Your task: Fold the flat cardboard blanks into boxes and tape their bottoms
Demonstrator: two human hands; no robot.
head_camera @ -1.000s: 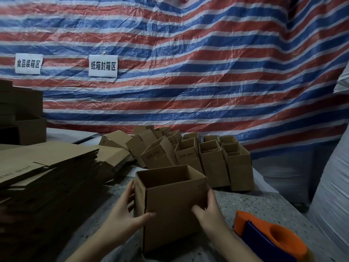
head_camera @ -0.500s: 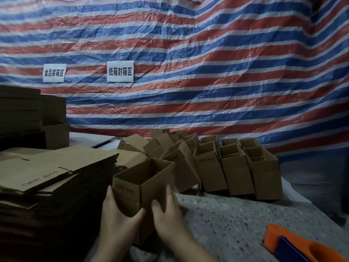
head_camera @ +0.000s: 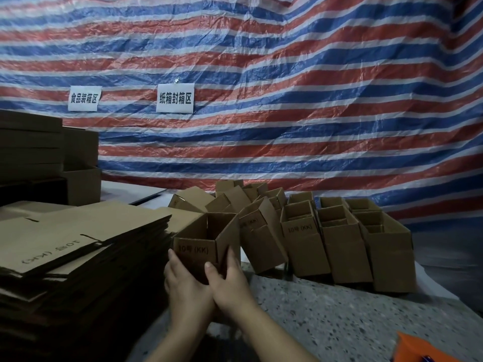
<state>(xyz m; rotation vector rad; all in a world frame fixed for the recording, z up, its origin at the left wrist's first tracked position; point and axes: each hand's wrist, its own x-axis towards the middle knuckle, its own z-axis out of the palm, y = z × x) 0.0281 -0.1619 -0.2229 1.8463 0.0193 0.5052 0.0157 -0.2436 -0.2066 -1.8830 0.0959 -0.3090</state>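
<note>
Gripping the lower walls of an open-topped brown cardboard box printed "10号 (KK)" (head_camera: 206, 246), the left hand (head_camera: 187, 286) and the right hand (head_camera: 230, 279) are being kept side by side, touching at the wrists. The left fingers (head_camera: 173, 259) are being curled round the near-left wall, while the right thumb (head_camera: 210, 270) is being pressed on the front corner and the right fingers are being wrapped round the right wall. The box is being held upright just ahead of the hands, between the tall stack of flat brown cardboard blanks (head_camera: 78, 246) to their left and the cluster of finished open brown boxes (head_camera: 339, 244) beyond and to their right.

The step in hand is judged to be the setting down of a formed box among the finished ones; whether its bottom is taped cannot be told. Next, a release beside the leaning boxes is being called for, then a reach left for a fresh blank.

Under the wrists a speckled grey stone table (head_camera: 339, 322) is being used. Near and to the right of the hands, at the picture's corner, an orange plastic tape dispenser (head_camera: 418, 348) is lying. Beyond everything a red, white and blue striped tarpaulin (head_camera: 287, 87) is hanging, with two white paper signs (head_camera: 175, 97) pinned on it.
</note>
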